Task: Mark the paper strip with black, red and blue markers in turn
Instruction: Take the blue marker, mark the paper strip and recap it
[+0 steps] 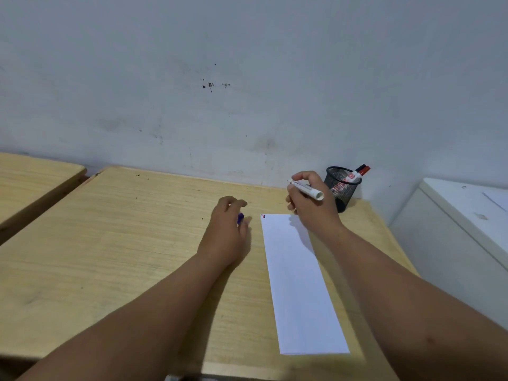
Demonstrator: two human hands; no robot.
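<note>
Paper strip just below marker-holding right hand

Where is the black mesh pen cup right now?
The pen cup stands at the desk's far right corner against the wall, just behind the right hand, with two markers inside.

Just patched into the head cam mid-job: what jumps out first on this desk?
The long white paper strip lies on the wooden desk, with small red and dark marks at its far left corner. Above its far end the right hand holds a white marker, while the left hand, left of the strip, holds a blue cap. A black mesh pen cup with markers stands by the wall, behind the right hand.
</note>
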